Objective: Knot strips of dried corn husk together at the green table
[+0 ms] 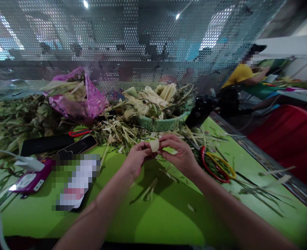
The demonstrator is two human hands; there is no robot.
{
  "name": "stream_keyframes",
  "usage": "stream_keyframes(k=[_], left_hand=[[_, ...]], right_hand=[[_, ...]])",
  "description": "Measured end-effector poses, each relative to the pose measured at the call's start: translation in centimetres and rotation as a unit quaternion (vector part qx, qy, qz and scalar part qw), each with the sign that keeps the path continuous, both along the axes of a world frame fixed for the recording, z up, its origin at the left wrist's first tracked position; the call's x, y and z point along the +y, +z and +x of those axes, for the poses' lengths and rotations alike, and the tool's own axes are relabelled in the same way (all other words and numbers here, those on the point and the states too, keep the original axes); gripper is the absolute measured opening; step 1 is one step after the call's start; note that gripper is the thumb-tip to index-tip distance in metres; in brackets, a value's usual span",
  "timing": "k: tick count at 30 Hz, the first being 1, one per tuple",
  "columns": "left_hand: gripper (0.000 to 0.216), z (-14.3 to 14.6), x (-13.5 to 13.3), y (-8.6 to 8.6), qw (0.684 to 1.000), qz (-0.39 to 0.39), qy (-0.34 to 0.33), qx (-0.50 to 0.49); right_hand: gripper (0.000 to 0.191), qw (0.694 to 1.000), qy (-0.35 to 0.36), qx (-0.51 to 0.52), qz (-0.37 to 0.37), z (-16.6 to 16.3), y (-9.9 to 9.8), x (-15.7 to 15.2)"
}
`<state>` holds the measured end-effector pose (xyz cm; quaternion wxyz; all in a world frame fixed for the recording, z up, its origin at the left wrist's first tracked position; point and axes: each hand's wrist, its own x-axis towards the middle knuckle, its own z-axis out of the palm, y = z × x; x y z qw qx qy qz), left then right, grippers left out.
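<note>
Above the green table [169, 222], a small pale strip of dried husk [154, 146] is between my two hands. My left hand [139, 158] pinches its left side between thumb and fingers. On the other side, my right hand [180, 154] has its fingertips closed on the strip's right edge. Right of my right hand lie scissors [203, 156] with red and yellow handles. Below my hands a few thin husk pieces [149, 191] rest on the table. Behind them stands a green basket [158, 124] heaped with dried husks [161, 95].
A pink plastic bag [91, 100] of husks and a leaf heap [31, 114] stand back left. Nearer are a red cutter [79, 132], phone [77, 146] and purple power strip [31, 178]. A black object [201, 109] stands beside the basket. Another person [240, 74] sits back right.
</note>
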<state>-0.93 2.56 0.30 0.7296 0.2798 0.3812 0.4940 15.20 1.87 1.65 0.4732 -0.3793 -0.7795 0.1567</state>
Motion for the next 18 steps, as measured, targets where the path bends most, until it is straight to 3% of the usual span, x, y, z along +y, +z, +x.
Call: stream_keyframes(k=[6, 12, 18], left_hand=[[0.014, 0.01, 0.10, -0.24, 1.000, -0.016, 0.015, 0.007], [0.014, -0.15, 0.14, -0.72, 0.999, 0.040, 0.001, 0.032], [0.016, -0.15, -0.06, -0.16, 0.993, 0.094, -0.021, 0.073]], right_hand=[[0.007, 0.999, -0.011, -0.029, -0.023, 0.06, -0.12, 0.26], [0.008, 0.995, -0.056, -0.052, -0.064, -0.14, -0.21, -0.04], [0.010, 0.991, -0.083, -0.038, -0.093, -0.01, -0.70, 0.02]])
